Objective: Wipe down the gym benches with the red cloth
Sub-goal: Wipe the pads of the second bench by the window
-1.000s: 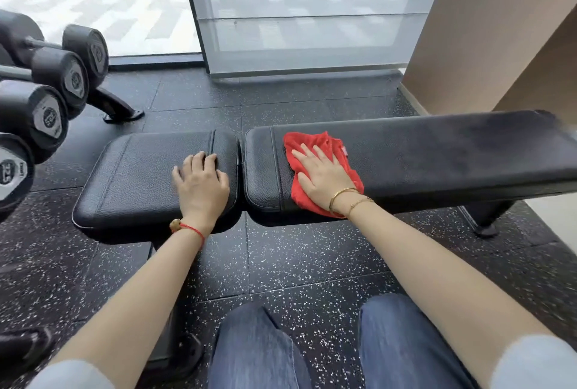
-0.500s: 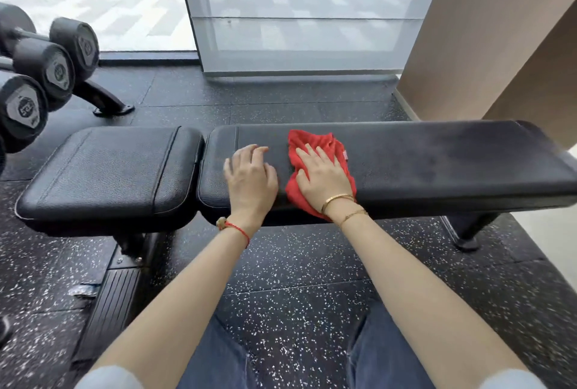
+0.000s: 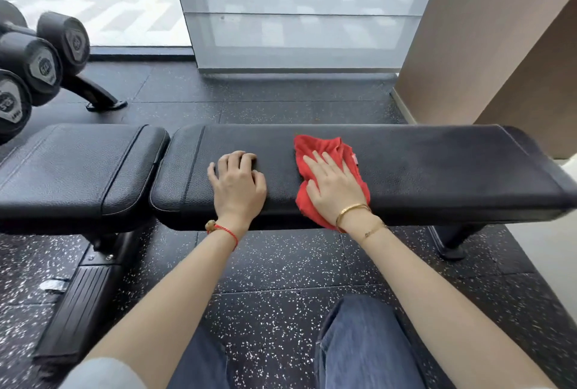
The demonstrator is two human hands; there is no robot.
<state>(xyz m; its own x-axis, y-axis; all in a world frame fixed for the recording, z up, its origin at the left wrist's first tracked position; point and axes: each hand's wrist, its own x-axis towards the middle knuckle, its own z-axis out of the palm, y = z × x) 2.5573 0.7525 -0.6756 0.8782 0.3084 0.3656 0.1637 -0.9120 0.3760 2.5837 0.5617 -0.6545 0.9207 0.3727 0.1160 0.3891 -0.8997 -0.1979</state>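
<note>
A black padded gym bench stretches across the view, with a short seat pad (image 3: pixel 75 167) on the left and a long back pad (image 3: pixel 437 170) on the right. The crumpled red cloth (image 3: pixel 324 146) lies on the long pad near its middle. My right hand (image 3: pixel 335 189) presses flat on the cloth with straight fingers. My left hand (image 3: pixel 235 184) rests on the bare long pad to the left of the cloth, its fingertips bent down against the surface and holding nothing.
A rack of black dumbbells (image 3: pixel 43 61) stands at the far left behind the seat pad. A glass panel (image 3: pixel 296 7) rises behind the bench, and a brown wall (image 3: pixel 487 39) closes the right. The bench's foot (image 3: pixel 449 245) and base frame (image 3: pixel 78 304) sit on speckled black flooring.
My right hand has slid the red cloth rightward along the long pad. My left hand has moved from the seat pad onto the long pad and followed to the right.
</note>
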